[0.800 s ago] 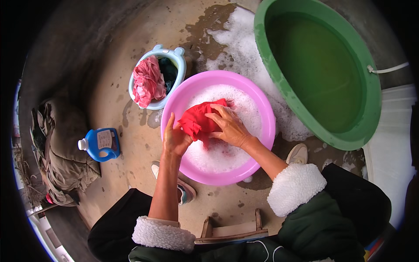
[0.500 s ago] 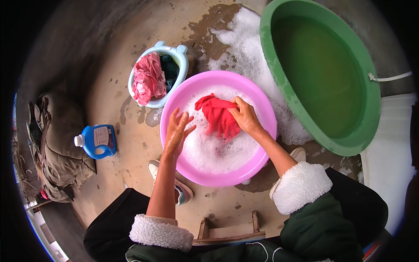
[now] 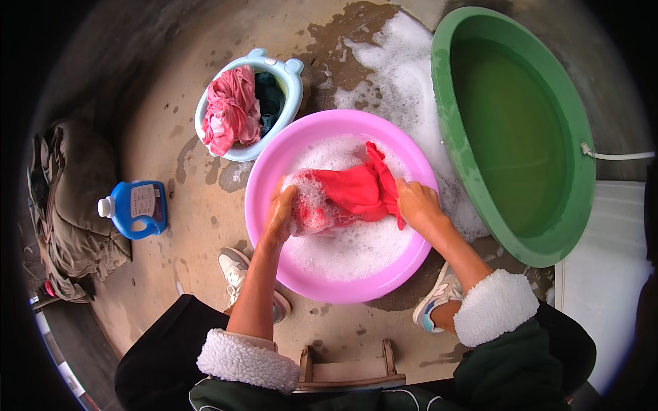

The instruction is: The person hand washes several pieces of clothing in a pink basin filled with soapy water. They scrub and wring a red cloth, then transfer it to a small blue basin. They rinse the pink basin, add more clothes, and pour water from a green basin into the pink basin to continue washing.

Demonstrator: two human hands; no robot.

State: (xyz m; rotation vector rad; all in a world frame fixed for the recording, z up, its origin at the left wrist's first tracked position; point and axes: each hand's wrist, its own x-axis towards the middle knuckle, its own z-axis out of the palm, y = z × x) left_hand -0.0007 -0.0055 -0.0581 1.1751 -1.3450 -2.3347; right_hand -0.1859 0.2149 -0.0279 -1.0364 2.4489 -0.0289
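Observation:
A red cloth garment [image 3: 353,190] is stretched sideways over a pink basin [image 3: 341,291] full of white suds [image 3: 325,257]. My left hand [image 3: 279,212] is closed on its foam-covered left end, by the basin's left side; suds hide part of those fingers. At the garment's right end, my right hand [image 3: 417,205] grips the bunched fabric near the basin's right rim. The lower left part of the cloth lies in the foam, while its upper right corner sticks up above the suds.
A light blue basin [image 3: 291,92] with pink cloth [image 3: 232,109] and dark cloth stands behind left. At right is a big green tub [image 3: 449,130] of water with a white hose [image 3: 620,155]. Foam covers wet floor between. A blue jug [image 3: 140,209] and brown padded fabric [image 3: 92,198] lie left.
My left hand, open before, has closed on the garment's left end. The bunched red cloth is now spread sideways between both hands. My right hand has moved right and nearer to me.

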